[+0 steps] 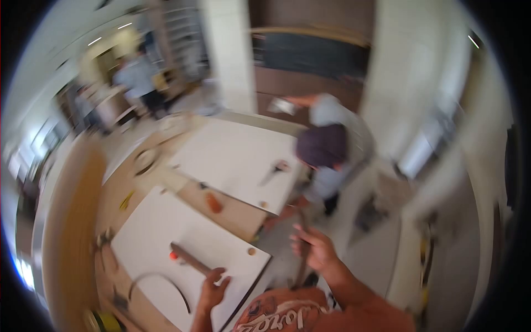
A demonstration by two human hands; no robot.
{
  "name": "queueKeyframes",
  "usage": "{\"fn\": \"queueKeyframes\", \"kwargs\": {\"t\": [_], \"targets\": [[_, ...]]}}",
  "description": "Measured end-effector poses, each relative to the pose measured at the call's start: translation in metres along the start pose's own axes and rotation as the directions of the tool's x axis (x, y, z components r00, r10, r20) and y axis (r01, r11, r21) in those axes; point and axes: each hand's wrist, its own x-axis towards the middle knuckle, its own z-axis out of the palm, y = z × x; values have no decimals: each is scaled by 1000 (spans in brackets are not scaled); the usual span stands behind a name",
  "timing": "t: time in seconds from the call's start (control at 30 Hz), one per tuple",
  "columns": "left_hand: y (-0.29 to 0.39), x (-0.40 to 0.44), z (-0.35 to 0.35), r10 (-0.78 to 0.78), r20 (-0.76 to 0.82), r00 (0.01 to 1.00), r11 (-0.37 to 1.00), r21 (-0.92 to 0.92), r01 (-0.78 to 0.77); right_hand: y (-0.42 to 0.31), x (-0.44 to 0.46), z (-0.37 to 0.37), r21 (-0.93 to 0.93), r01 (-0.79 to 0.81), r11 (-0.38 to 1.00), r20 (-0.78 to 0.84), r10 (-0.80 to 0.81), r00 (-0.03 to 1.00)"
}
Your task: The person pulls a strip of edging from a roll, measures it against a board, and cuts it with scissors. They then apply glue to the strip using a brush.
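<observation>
Pale columns (232, 50) back a workshop where the brown bar (191, 258) slants across the nearer white panel (144, 232) on the bench (240, 218). Keeping that bar low and steady, without dragging its end, should spare the white face. The left hand (212, 290) has its grip partly curled, about as open as the bar's near end, which it holds; blur hides how firmly. Beside the bar's far end sits a red round piece (173, 255); a curved dark strip (160, 275) lies nearby. The right hand (316, 250) closes loosely around an upright dark strap (303, 260). Beyond, a capped co-worker (322, 145) leans by another panel (232, 157).
</observation>
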Motion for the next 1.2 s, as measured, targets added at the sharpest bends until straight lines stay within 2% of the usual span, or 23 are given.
{"fn": "queueKeyframes", "kwargs": {"t": [0.03,0.07,0.1,0.17,0.2,0.23,0.3,0.47,0.53,0.57,0.6,0.67,0.7,0.77,0.8,0.83,0.87,0.9,0.93,0.97,1.13,1.17,1.2], "targets": [[28,10,22,106,183,977,990,-110,-86,11,0,-2,107,1,994,175,-19,984],[50,19,45,216,325,921,972,-165,-169,16,-12,14,20,42,999,-66,-40,997],[68,23,65,303,460,835,948,-235,-215,30,-12,7,79,78,994,-67,-73,995],[104,15,94,224,698,680,954,-300,-7,48,-24,1,138,201,970,-53,-196,979],[147,-3,109,168,653,739,923,-367,114,44,-40,2,77,292,953,-77,-286,955],[132,0,124,198,731,653,893,-409,187,46,-46,-9,88,404,911,-99,-396,913],[122,1,127,41,859,511,940,-207,273,38,-63,-36,-49,579,814,-153,-579,801],[117,10,144,115,915,386,961,-201,188,10,-114,-107,-109,571,814,-524,-535,663],[128,12,148,103,921,375,963,-187,195,3,-124,-160,-250,543,802,-646,-556,524],[131,13,151,116,923,368,962,-196,189,-2,-132,-180,-387,520,761,-693,-613,381],[133,13,153,128,923,362,961,-206,185,-5,-146,-211,-586,446,677,-639,-724,259],[134,13,159,151,918,367,957,-228,177,-31,-182,-223,-576,353,738,-770,-635,71],[133,13,161,159,912,378,956,-238,172,-40,-201,-245,-576,296,762,-787,-614,50],[127,14,164,151,904,400,954,-240,182,-44,-218,-303,-835,184,518,-548,-811,-205],[124,15,166,137,901,412,951,-236,199,-53,-231,-330,-873,-25,488,-468,-849,-244],[121,17,168,120,894,432,947,-234,221,-64,-244,-350,-872,-234,431,-373,-892,-254],[118,20,171,124,888,442,963,-215,162,-78,-259,-349,-850,-465,249,-164,-962,-217],[117,17,174,124,889,440,969,-204,139,-95,-265,-361,-840,-420,345,-282,-937,-206],[118,15,177,119,882,455,974,-192,118,-109,-268,-397,-775,-618,134,-51,-988,-149],[118,16,178,110,870,480,979,-178,97,-123,-270,-397,-679,-722,134,-75,-991,-113],[127,12,188,105,917,384,993,-119,12,-171,-268,-407,-558,-824,97,-313,-945,100],[127,10,188,96,909,405,988,-135,69,-171,-264,-391,-474,-877,79,-379,-917,122],[127,10,189,94,903,419,981,-156,117,-171,-265,-399,-442,-897,-20,-292,-942,165]]}}
